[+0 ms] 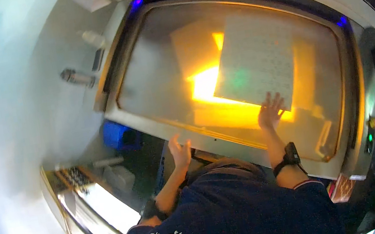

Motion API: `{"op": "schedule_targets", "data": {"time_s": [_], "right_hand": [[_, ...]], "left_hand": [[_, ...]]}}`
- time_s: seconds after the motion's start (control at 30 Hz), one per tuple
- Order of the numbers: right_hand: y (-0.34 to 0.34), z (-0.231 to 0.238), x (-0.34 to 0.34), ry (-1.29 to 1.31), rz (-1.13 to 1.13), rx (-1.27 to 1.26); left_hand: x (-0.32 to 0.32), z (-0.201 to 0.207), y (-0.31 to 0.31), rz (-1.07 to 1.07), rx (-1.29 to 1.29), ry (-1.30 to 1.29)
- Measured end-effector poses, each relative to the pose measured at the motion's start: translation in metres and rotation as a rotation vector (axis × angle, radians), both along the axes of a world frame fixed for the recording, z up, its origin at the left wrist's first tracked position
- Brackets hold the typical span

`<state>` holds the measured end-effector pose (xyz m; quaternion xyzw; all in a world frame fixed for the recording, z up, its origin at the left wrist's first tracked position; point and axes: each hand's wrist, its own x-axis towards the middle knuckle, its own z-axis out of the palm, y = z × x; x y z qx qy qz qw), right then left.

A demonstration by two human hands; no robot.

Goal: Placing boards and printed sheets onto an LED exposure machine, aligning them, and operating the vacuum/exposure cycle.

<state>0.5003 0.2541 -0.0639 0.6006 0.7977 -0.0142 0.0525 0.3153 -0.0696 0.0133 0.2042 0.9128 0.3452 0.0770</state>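
Note:
A pale rectangular sheet (256, 56) with faint marks and a green spot of light lies on the framed bed (150, 73), over a bright amber glow. My right hand (271, 112) is at the sheet's near edge, palm down with fingers spread. Whether it presses on the sheet or hovers just over it, I cannot tell. By the front ledge of the bed, my left hand (181, 154) has thumb and fingers apart, with nothing visible in it. Dark bands circle both my wrists.
A raised dark frame (352, 89) borders the bed, with small blue lights at its far corners. A metal cylinder (77, 78) sits left of it. Below stands a blue bin (120, 134). A lit box-like unit (108, 207) is at lower left, and a control panel (372, 138) at right.

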Motion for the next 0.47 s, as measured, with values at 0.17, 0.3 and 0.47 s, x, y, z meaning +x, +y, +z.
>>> {"op": "schedule_targets", "data": {"time_s": [0.17, 0.3, 0.47], "right_hand": [[0.001, -0.019, 0.030, 0.219, 0.192, 0.088], [-0.046, 0.049, 0.082, 0.911, 0.298, -0.872], [-0.169, 0.051, 0.158, 1.064, 0.298, -1.601]], "left_hand": [[-0.026, -0.005, 0.055, -0.504, -0.138, 0.153], [-0.039, -0.014, 0.053, -0.966, -0.508, 0.465], [-0.040, -0.030, 0.074, -1.152, -0.633, 0.380]]}}
